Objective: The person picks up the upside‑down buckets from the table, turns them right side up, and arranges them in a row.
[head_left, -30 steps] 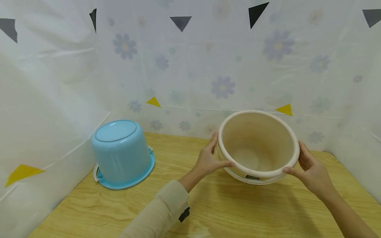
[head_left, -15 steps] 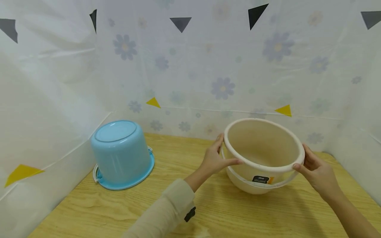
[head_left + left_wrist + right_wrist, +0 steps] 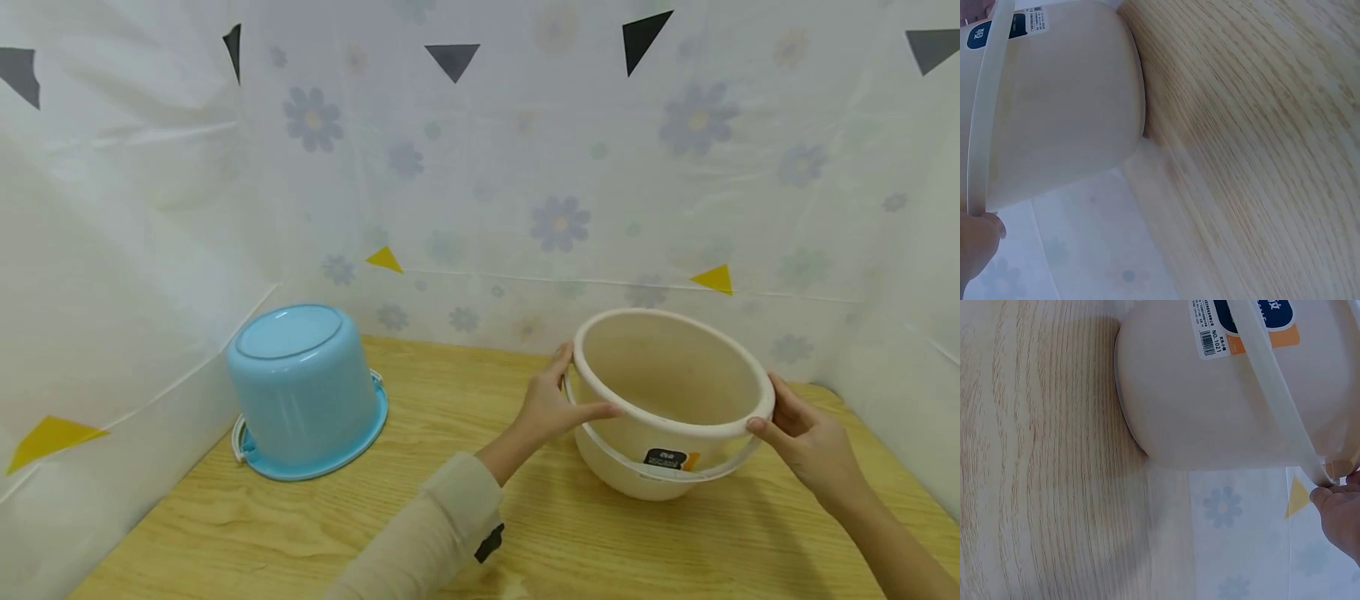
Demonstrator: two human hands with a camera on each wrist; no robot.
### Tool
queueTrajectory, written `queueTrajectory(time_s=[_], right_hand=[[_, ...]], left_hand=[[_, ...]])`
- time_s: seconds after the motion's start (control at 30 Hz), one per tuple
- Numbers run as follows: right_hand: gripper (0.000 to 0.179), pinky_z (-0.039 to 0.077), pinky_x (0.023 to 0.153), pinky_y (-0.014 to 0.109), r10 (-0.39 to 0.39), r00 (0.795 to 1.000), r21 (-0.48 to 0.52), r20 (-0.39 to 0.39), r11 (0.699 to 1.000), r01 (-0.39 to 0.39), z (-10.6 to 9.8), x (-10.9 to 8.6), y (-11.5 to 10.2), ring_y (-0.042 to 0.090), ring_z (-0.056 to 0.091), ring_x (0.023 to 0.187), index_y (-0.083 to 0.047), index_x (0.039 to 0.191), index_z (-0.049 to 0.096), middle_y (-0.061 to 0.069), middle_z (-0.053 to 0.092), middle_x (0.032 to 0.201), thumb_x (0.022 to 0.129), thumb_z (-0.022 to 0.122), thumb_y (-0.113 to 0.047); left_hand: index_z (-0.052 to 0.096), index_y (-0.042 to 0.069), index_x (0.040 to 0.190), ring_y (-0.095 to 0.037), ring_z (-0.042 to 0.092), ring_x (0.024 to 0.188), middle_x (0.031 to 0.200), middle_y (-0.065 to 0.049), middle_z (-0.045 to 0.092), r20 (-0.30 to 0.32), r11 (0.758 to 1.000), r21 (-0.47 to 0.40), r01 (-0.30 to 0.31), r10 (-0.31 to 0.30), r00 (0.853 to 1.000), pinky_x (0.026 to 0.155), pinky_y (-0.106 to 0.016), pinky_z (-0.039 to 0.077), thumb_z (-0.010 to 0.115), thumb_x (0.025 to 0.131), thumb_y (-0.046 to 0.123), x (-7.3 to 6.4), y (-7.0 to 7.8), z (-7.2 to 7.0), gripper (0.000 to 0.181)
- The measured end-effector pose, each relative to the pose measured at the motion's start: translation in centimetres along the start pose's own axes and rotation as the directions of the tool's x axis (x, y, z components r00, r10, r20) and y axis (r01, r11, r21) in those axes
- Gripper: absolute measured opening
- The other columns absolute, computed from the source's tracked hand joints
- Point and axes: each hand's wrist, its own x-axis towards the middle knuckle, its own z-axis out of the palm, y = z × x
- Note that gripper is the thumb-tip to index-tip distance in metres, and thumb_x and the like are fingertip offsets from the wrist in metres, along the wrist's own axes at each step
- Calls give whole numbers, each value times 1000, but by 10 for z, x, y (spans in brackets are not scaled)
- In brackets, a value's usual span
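Note:
A cream plastic bucket (image 3: pixel 637 475) stands at the right of the table, its open mouth tilted up toward the camera. Its handle hangs across the front, over a dark label (image 3: pixel 666 458). My left hand (image 3: pixel 551 407) grips the rim at the left side, thumb along the front and fingers behind. On the opposite side my right hand (image 3: pixel 813 450) holds the rim, its thumb on the front edge. In the right wrist view the bucket's base (image 3: pixel 1132 406) is close to the table; whether it touches all round I cannot tell. Fingers behind the rim are partly hidden.
A light blue bucket (image 3: pixel 303 400) sits upside down at the left of the wooden table (image 3: pixel 262 533). White flower-patterned sheeting (image 3: pixel 480 183) walls in the back and both sides, with black and yellow triangles on it.
The cream bucket has moved slightly right and toward me, and has tipped more upright, so its front label shows. Both hands have moved with it. The blue bucket has stayed put.

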Motion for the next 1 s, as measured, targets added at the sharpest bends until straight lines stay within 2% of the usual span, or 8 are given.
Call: queueTrajectory(time_s=[0.3,0.43,0.63,0.8,0.83,0.93,1.0], right_hand=[[67,37,76,-6,55,998,-138,15,989,-52,-3,1,0,-33,35,101,1,146,11,-29,25,138,95,52,-10],[67,37,76,-6,60,998,-149,20,987,-57,-2,2,0,-34,35,100,-1,147,10,-25,24,141,95,52,-11],[67,37,75,-5,55,998,-148,14,988,-52,-1,4,1,-33,35,100,-5,148,11,-30,27,136,95,52,-13],[67,36,76,-6,30,999,-157,16,987,-27,0,4,2,-33,35,100,-1,147,10,-29,26,136,96,52,-13],[67,36,76,-6,28,999,-167,16,986,-25,0,4,2,-34,35,99,0,147,9,-27,25,137,96,52,-14],[68,33,76,-7,48,999,-215,24,976,-42,-1,3,1,-34,31,101,-1,147,7,-10,19,148,97,50,-17],[69,30,76,-8,73,997,-282,22,957,-64,-1,2,-2,-17,33,121,-3,147,6,5,17,151,97,50,-22]], left_hand=[[22,14,148,-26,28,139,154,-7,22,9,1000,13,8,-8,1000,109,-38,35,82,70,27,2,2,-1,99],[22,13,148,-26,27,140,154,-7,22,15,1000,20,10,-11,1000,109,-38,35,81,71,27,2,1,-2,99],[19,14,149,-26,24,141,155,-5,20,32,1000,17,12,-13,999,110,-39,34,80,73,28,4,-1,-3,98],[17,16,149,-24,17,143,156,-6,16,56,999,34,23,-24,998,113,-42,28,78,74,31,5,-2,-3,98],[17,16,149,-24,15,144,156,-6,14,60,999,38,21,-23,998,113,-43,27,78,74,33,5,-2,-4,99],[16,15,150,-24,11,144,156,-9,12,69,998,62,12,-16,997,114,-46,23,76,75,38,3,-1,-5,99],[16,15,150,-25,12,144,156,-9,13,63,997,82,-2,-4,998,114,-47,23,75,75,41,2,-1,-5,99]])
